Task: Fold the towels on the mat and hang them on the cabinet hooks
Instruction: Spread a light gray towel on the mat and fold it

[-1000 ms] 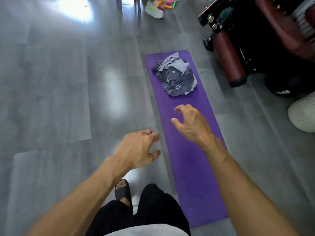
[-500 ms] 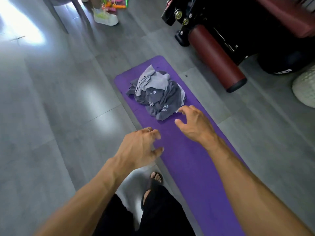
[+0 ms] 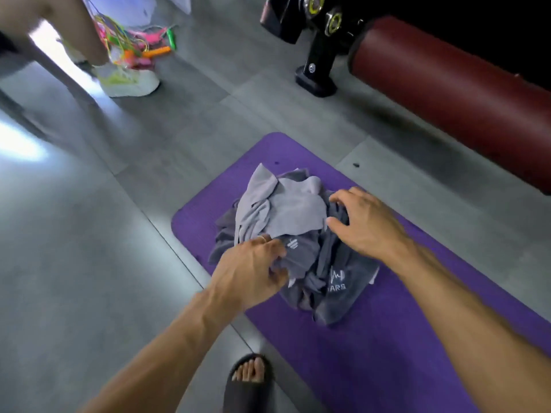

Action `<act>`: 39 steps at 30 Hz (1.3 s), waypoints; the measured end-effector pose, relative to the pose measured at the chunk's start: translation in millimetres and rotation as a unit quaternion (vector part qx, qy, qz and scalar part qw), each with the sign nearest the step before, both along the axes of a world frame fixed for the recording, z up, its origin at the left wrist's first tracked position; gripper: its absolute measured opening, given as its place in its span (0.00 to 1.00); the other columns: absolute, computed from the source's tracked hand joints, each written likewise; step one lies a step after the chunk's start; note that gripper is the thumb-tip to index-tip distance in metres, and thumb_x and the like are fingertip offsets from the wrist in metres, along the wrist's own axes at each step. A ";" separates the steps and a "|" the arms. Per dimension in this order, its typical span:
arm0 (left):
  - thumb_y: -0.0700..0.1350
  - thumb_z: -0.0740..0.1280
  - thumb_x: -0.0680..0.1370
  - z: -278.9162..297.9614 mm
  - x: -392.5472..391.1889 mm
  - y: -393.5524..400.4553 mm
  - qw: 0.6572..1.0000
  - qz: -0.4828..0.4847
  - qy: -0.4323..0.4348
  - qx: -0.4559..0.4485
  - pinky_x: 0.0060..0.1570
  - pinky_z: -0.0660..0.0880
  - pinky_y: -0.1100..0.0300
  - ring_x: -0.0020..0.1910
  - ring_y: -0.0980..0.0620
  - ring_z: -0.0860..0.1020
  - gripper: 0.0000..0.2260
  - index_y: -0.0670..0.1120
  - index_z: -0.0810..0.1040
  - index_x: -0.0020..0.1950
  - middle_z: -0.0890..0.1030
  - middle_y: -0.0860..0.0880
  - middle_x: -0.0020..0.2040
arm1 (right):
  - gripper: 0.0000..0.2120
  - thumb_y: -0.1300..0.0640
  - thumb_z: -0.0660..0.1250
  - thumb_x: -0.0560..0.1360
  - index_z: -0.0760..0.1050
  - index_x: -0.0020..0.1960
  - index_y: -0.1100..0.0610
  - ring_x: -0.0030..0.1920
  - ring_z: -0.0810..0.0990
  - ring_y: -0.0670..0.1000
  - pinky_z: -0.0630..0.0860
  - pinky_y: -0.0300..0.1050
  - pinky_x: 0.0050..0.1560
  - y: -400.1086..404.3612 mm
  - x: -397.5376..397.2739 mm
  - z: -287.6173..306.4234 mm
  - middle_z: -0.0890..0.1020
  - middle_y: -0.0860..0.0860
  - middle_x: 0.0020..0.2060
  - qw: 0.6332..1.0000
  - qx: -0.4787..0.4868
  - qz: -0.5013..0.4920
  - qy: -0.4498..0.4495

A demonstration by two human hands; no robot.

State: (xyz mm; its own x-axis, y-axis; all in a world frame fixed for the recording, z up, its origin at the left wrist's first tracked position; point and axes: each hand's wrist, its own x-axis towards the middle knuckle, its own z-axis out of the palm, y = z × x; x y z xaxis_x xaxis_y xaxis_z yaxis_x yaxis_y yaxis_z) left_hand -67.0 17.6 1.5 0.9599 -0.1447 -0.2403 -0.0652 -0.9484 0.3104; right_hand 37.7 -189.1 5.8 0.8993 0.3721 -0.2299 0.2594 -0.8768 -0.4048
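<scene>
A crumpled pile of towels lies at the far end of the purple mat: a light grey towel on top of a dark grey towel with white logos. My left hand is at the pile's near left side and pinches a fold of the dark grey towel between thumb and curled fingers. My right hand hovers over the pile's right side, its fingers spread and bent, the fingertips touching the cloth. No cabinet or hooks are in view.
A dark red padded roller and a black machine base stand beyond the mat at the right. Another person's leg and pale shoe stand far left beside bright skipping ropes. My sandalled foot stands by the mat's left edge.
I have stepped forward and bent over the mat. Both hands went from the air short of the pile to the towels themselves, and the left one took hold of the dark fold.
</scene>
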 end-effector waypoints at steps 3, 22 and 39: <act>0.51 0.67 0.73 -85.2 51.5 39.2 0.999 0.001 -0.037 0.021 0.41 0.75 0.55 0.56 0.49 0.74 0.15 0.52 0.75 0.59 0.75 0.52 0.57 | 0.27 0.46 0.68 0.73 0.68 0.69 0.50 0.63 0.72 0.57 0.71 0.53 0.62 42.4 36.6 -85.3 0.72 0.52 0.64 0.999 -0.008 0.034 -0.004; 0.51 0.67 0.73 -94.1 170.0 44.6 0.965 -0.086 -0.215 -0.127 0.37 0.76 0.50 0.45 0.42 0.79 0.18 0.51 0.71 0.63 0.79 0.47 0.51 | 0.10 0.53 0.64 0.80 0.83 0.55 0.51 0.38 0.76 0.39 0.72 0.34 0.42 -4.3 63.9 -69.9 0.83 0.49 0.40 0.984 0.129 -0.088 0.082; 0.58 0.64 0.72 -36.5 170.7 -116.2 0.934 -0.180 -0.266 -0.158 0.40 0.76 0.54 0.42 0.49 0.79 0.17 0.55 0.73 0.58 0.81 0.52 0.44 | 0.18 0.53 0.58 0.83 0.77 0.52 0.68 0.42 0.80 0.56 0.77 0.50 0.43 -117.1 0.8 -31.9 0.82 0.59 0.43 0.772 0.539 -0.337 0.001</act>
State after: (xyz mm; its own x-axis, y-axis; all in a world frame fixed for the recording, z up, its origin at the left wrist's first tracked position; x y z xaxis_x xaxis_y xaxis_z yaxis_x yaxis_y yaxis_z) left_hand 103.7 -98.6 -35.0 0.8066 -0.4640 0.3661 -0.5870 -0.7012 0.4047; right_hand 38.5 -306.2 -26.1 0.9720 -0.2044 -0.1156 -0.1109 0.0344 -0.9932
